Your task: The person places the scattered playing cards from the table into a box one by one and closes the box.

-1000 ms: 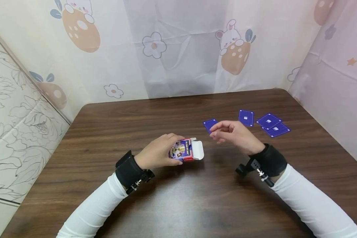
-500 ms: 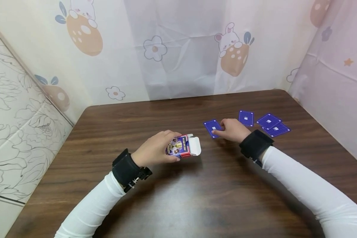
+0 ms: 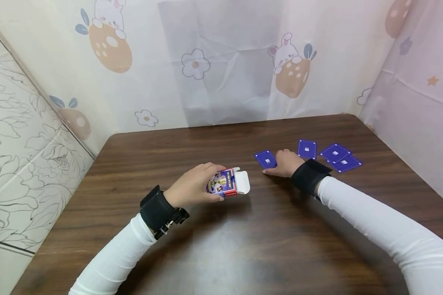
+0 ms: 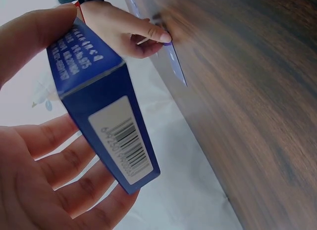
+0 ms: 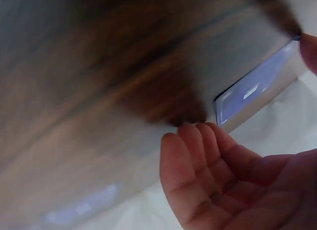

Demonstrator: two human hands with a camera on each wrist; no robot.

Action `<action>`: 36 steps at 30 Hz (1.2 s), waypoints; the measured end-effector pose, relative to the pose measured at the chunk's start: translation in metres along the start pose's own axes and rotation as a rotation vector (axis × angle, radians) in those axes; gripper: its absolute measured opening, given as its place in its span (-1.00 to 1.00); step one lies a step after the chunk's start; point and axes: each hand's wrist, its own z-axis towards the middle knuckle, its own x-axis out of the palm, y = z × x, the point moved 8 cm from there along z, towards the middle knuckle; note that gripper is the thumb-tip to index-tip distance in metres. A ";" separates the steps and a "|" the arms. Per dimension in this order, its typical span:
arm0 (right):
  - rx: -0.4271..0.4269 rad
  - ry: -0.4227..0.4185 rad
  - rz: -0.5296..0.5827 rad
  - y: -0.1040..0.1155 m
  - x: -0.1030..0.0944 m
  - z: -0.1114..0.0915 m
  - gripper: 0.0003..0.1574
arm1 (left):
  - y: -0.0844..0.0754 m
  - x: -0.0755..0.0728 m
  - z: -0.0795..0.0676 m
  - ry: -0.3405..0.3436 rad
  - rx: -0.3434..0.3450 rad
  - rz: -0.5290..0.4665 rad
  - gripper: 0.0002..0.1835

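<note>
My left hand (image 3: 195, 184) grips a small blue and red card box (image 3: 221, 182), thumb on one side and fingers on the other. Its white end flap (image 3: 242, 182) hangs open toward the right; a barcode label (image 4: 124, 138) shows on its end in the left wrist view. To the right, my right hand (image 3: 286, 163) is down at a blue playing card (image 3: 266, 159), back face up. The thumb (image 4: 163, 37) is on the card's near corner, and the curled fingers (image 5: 198, 156) are at its far end, so the card's edge lies between them.
Another blue card (image 3: 307, 149) lies beyond my right hand. Farther right, two more cards (image 3: 346, 163) overlap. All rest on the dark wooden table (image 3: 151, 147), with a patterned curtain (image 3: 221, 73) behind it.
My right hand has come down and slightly left from above the table to the nearest card, its thumb now at the near corner. The left hand keeps its grip on the box, nearly still.
</note>
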 end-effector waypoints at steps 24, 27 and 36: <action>0.018 -0.025 0.262 -0.013 -0.006 0.007 -0.31 | -0.001 0.002 0.001 -0.007 0.002 -0.018 -0.20; -0.001 -0.076 0.308 -0.015 -0.010 0.007 -0.42 | 0.000 -0.001 0.003 -0.023 -0.009 -0.030 -0.20; 0.007 -0.039 0.741 -0.014 -0.012 -0.003 -0.73 | 0.000 -0.004 0.006 -0.037 -0.002 -0.048 -0.20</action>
